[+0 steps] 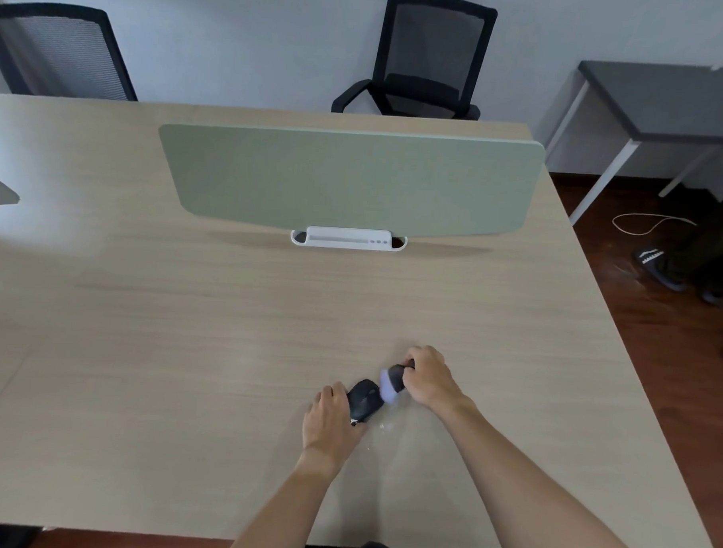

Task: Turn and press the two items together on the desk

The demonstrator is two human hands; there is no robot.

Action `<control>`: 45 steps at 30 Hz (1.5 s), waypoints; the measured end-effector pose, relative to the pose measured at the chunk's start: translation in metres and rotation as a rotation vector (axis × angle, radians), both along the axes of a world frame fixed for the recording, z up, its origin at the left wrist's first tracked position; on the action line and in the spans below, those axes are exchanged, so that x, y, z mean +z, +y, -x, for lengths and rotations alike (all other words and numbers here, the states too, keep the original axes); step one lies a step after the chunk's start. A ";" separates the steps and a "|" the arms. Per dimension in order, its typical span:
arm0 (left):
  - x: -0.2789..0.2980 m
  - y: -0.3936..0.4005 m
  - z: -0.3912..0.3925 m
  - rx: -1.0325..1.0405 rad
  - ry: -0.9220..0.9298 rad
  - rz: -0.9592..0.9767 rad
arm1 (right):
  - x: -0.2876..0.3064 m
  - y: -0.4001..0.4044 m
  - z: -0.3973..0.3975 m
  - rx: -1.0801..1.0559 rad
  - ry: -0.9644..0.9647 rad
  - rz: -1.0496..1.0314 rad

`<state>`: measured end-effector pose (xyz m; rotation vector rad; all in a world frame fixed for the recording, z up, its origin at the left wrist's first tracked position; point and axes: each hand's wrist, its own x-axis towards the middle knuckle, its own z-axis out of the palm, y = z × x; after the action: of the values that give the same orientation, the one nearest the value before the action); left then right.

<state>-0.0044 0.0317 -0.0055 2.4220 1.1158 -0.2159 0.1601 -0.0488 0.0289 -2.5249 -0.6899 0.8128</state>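
The left hand (332, 417) gripped the mouse (364, 399) on the surface (182, 349) at five o'clock, while the right hand (427, 378), curled round a brush (392, 381), held the bristles against it; cleaning appeared under way, with crumbs (382, 427) left beside it.

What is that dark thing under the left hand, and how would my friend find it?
Start at the green divider standing on the wooden desk, then come toward the near edge where two hands meet. The left hand holds a dark computer mouse flat on the desk. Unlike the brush in the right hand, it has no pale bristles.
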 end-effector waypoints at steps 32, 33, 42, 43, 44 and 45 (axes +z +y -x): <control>0.015 -0.007 -0.012 -0.012 -0.026 0.188 | -0.012 -0.004 0.023 -0.215 0.315 -0.096; 0.016 -0.007 -0.012 -0.005 -0.037 0.189 | -0.013 -0.005 0.023 -0.219 0.269 -0.089; 0.021 -0.008 -0.013 0.004 -0.067 0.218 | -0.011 -0.002 0.019 -0.241 0.304 -0.153; 0.022 -0.007 -0.013 -0.002 -0.060 0.217 | -0.013 -0.002 0.019 -0.229 0.301 -0.121; 0.022 -0.006 -0.014 -0.010 -0.042 0.215 | -0.014 -0.003 0.020 -0.234 0.258 -0.103; 0.022 -0.005 -0.014 -0.021 -0.017 0.212 | -0.015 -0.005 0.020 -0.247 0.182 -0.095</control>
<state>0.0098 0.0265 0.0162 2.2442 1.0069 -0.3038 0.1402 -0.0534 0.0138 -2.3540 -0.3411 0.8839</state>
